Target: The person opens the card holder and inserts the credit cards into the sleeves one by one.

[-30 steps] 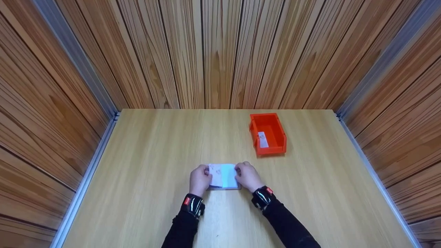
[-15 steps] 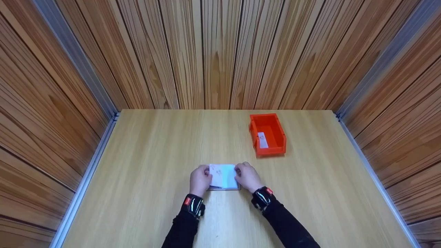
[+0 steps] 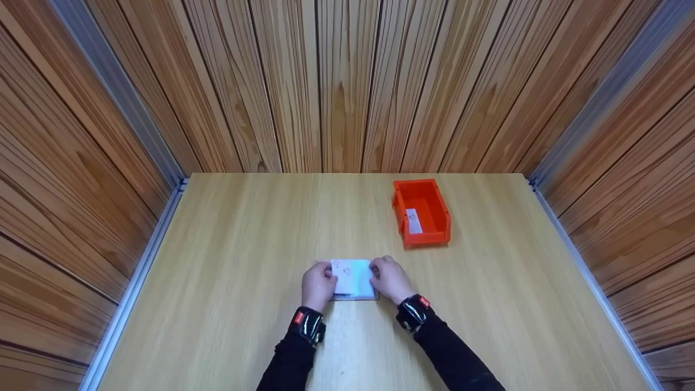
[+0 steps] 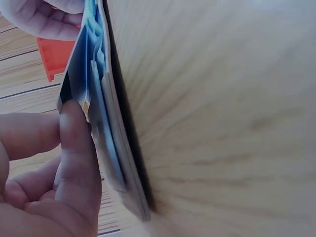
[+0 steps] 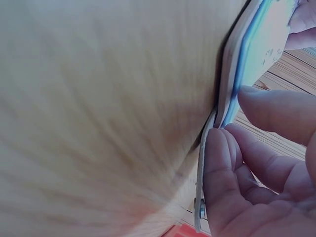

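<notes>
A small wallet-like card holder [image 3: 355,298] with a brown cover and blue leaves lies on the table in front of me. My left hand [image 3: 318,285] pinches the left edge of a pale card [image 3: 341,274] with faint reddish print between thumb and index finger. In the left wrist view the card [image 4: 74,81] stands away from the cover at that edge. My right hand [image 3: 392,278] grips the holder's right edge. In the right wrist view the thumb lies against the blue leaves, and the fingers are by a strap [image 5: 201,173] with a metal snap.
An orange open bin [image 3: 431,203] stands towards the back right of the table, with another pale printed card [image 3: 414,221] inside against its left front. Wood-panelled walls [image 3: 347,87] and metal rails [image 3: 130,271] bound the light wooden tabletop [image 3: 244,228].
My left hand has shifted slightly to the right together with the card, which covers a bit more of the blue. The right hand has stayed in place at the holder's edge.
</notes>
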A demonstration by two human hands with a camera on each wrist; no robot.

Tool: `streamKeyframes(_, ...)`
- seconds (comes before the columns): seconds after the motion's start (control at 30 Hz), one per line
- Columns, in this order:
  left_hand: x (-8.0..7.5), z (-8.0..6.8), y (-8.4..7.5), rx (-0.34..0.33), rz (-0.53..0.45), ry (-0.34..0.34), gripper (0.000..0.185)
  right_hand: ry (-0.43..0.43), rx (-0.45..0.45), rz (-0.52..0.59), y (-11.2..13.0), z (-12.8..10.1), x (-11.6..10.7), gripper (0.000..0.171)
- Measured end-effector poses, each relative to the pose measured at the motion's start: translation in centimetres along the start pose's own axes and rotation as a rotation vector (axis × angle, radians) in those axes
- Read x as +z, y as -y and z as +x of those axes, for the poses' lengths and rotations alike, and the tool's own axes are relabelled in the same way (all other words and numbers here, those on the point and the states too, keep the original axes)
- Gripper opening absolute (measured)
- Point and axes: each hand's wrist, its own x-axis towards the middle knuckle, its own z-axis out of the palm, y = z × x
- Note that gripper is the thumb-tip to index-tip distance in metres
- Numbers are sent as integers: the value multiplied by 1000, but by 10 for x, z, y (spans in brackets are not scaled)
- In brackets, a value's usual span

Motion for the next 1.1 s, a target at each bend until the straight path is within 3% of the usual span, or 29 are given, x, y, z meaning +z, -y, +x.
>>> streamKeyframes(0.17,4,-1,0,74,36,-18,12,23,31,7,1,1,-1,27)
streamKeyframes(0.33,8,-2,-2,108,70,-26,13,11,13,1,1,0,0,26)
streamKeyframes(0.5,10,-3,-3,120,93,-24,15,-15,-17,-10,-1,0,1,23)
streamKeyframes(0.87,14,-3,-8,126,132,18,11,34,45,15,1,1,-1,25)
streamKeyframes(1.1,18,-3,-9,147,164,46,16,16,12,22,-1,0,-1,25)
